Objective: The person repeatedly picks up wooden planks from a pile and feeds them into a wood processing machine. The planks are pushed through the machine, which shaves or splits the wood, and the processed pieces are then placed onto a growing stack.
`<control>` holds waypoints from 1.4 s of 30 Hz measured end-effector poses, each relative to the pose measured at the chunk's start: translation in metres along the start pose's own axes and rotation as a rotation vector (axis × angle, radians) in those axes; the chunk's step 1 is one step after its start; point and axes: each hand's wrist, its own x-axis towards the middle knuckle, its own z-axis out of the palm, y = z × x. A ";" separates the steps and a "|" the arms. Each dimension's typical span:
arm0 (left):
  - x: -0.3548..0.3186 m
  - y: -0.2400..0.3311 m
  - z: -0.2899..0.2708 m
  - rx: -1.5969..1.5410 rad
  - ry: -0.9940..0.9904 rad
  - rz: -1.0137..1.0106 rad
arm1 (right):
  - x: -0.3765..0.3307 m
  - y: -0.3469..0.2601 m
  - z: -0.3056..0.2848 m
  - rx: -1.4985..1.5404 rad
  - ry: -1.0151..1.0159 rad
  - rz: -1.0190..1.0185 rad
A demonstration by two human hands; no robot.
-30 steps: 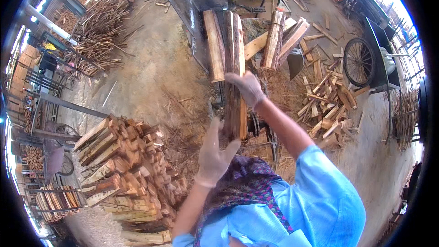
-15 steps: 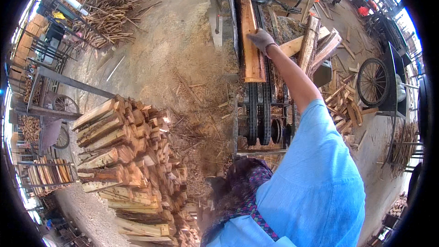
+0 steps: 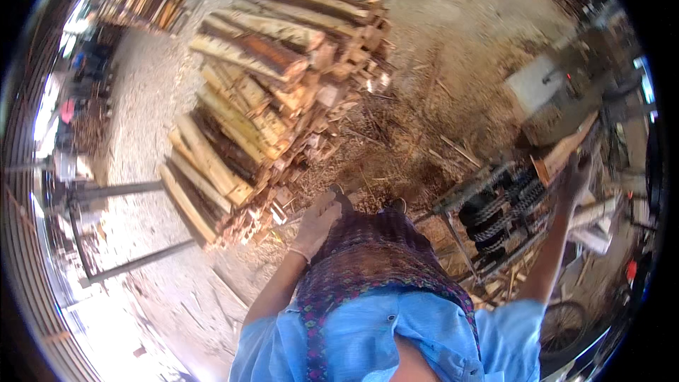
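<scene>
On the right, my gloved right hand is at the near side of a split piece of wood. Its fingers appear to grip the wood's edge, though motion smears them. This piece lies on the black chains of a machine, its cut end facing me. My left hand, in a pale glove, hangs beside my dark patterned apron. Its fingers are loosely extended, with nothing seen in them. Close to it on the left rises a large stack of split logs.
The machine's metal body stands at the far right, with a pale panel in front. More split wood lies beyond my right forearm. A metal frame edges the log stack. Chips and bark cover the floor.
My view has swung left and down, so the machine now sits at the right and the log stack nearer the middle. My left hand has come into sight. My right hand stays at the wood.
</scene>
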 end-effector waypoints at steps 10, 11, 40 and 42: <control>0.027 -0.027 -0.097 -0.071 0.193 0.018 | -0.271 -0.328 0.146 0.457 -1.248 0.195; 0.029 -0.024 -0.104 -0.074 0.193 0.028 | -0.280 -0.353 0.175 0.510 -1.404 0.254; 0.078 0.055 -0.249 -0.514 0.288 0.187 | -0.469 -0.509 0.295 1.191 -1.566 1.033; 0.088 0.064 -0.245 -0.776 0.140 0.001 | -0.486 -0.463 0.290 1.128 -1.545 1.295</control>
